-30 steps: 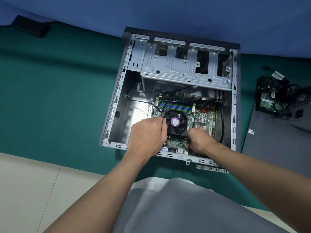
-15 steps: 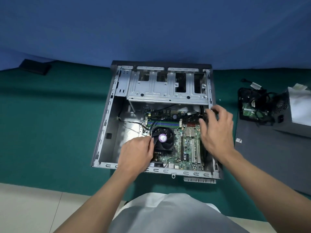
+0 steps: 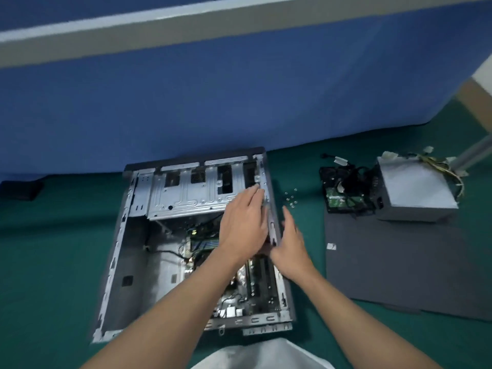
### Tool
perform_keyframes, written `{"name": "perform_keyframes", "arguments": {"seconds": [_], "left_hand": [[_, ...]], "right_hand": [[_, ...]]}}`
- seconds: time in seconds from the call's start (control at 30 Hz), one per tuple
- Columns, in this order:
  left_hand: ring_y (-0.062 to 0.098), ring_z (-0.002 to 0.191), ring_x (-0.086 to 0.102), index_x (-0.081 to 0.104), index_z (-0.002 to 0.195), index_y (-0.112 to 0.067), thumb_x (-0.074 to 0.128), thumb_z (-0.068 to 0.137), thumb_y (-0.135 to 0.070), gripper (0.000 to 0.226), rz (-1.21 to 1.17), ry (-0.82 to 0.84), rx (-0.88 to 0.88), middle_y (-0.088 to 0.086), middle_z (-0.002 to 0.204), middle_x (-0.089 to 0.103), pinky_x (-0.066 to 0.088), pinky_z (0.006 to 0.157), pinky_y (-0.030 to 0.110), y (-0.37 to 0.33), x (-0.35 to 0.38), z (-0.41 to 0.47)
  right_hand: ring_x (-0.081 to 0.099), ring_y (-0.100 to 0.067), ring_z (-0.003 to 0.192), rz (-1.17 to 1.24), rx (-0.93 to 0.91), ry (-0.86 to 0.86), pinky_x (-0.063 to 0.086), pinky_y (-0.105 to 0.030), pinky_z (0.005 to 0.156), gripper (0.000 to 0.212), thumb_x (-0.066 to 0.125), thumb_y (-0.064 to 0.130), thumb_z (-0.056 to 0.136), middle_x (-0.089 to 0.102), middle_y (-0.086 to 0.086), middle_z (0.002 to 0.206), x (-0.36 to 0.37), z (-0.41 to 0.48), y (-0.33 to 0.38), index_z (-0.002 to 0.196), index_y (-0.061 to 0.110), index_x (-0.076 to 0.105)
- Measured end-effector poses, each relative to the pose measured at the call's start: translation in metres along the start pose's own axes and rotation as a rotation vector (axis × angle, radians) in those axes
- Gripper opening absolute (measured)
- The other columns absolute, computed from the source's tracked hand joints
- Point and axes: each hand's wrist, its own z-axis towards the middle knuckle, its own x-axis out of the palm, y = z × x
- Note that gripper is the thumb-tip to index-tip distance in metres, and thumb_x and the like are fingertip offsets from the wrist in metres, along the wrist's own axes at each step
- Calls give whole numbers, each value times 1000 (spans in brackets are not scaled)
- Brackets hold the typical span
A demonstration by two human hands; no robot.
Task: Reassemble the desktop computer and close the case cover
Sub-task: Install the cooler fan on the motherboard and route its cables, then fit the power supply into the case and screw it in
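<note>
The computer case (image 3: 125, 262) lies on its side, open, toward the far edge of the green worktop (image 3: 53, 249), close up against the blue partition (image 3: 239, 102), and from where I stand the job looks perhaps half done. The motherboard (image 3: 255, 283) is seated in the floor of the case with cables running across it, and the metal drive cage (image 3: 186, 195) sits at the far end with its bays bare. Both hands are at the case's right wall: the left hand (image 3: 243, 225) reaches over the cage corner with its grip wide, fingers straight and laid toward the rim, holding nothing; the right hand (image 3: 291, 243) is just outside that same wall, grip also wide, palm turned to the metal, empty as far as the blur lets me tell. Whether either is pressing on the wall I cannot tell. What is left sits toward the right edge of the worktop: a scatter of small screws (image 3: 290, 199) just beside the case, a black drive (image 3: 343, 195) tangled in cables, the grey power supply (image 3: 415, 193) touching it with its wire bundle trailing, and the dark case cover (image 3: 399, 265) lying flat nearer the front edge, well apart from the case. I reckon the supply, the drive, the screws and the cover all have yet to go in
</note>
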Motion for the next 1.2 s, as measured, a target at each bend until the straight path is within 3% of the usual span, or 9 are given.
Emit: {"name": "perform_keyframes", "arguments": {"seconds": [0.07,0.13,0.2,0.33,0.47,0.6,0.7,0.97,1.2], "left_hand": [[20,143,27,33,148,-9,34,103,-30,49,-11,99,-18,6,155,33,18,117,31,-11,11,23],[19,148,11,18,153,-9,25,104,-40,58,19,232,-50,6,161,16,9,120,31,-21,26,38],[20,149,-5,5,154,-7,22,103,-47,67,71,354,-126,8,162,0,0,120,34,-33,42,47],[26,145,-23,0,153,-4,29,100,-49,76,288,379,-201,11,160,-15,-11,117,40,-51,68,54],[20,149,0,28,148,-10,43,93,-40,64,383,250,-90,7,162,6,-4,119,44,-48,76,54],[15,144,24,52,133,-15,45,90,-38,49,389,227,-70,3,156,31,-6,116,45,-52,77,56],[12,138,35,60,123,-17,46,89,-40,44,396,211,-82,1,149,44,-5,115,43,-52,78,56],[9,127,47,67,112,-23,45,88,-39,36,325,198,-115,-8,133,59,-5,116,41,-50,78,57],[12,99,58,69,84,-25,44,88,-37,27,291,160,-107,-10,92,68,3,114,40,-53,77,56]], "right_hand": [[33,-19,139,73,54,128,32,-42,112,98,75,37,79,30,3,153,-20,1,-11,153,29,12],[52,-14,121,66,73,127,42,-30,99,83,70,49,80,49,5,140,-46,4,-24,149,28,28],[61,-13,102,8,60,-68,46,-26,87,59,65,40,88,61,0,123,-79,15,-39,140,20,45],[47,-34,119,-375,64,-454,38,-41,101,50,61,35,92,56,-18,126,-159,50,-75,131,6,53],[23,-37,129,-646,276,-548,27,-48,106,78,58,64,81,31,-19,143,-223,80,-107,137,14,41],[16,-46,133,-729,502,-420,20,-53,110,107,54,88,60,16,-14,151,-255,105,-129,143,27,27],[9,-49,137,-688,529,-391,11,-59,112,112,57,89,52,6,-7,155,-259,117,-137,142,36,17],[28,-46,122,-769,554,-382,30,-56,99,112,53,88,49,8,-4,148,-245,82,-135,142,41,15],[15,-52,130,-785,655,-352,21,-61,104,121,49,94,46,-3,-5,153,-208,42,-141,145,43,1]]}}
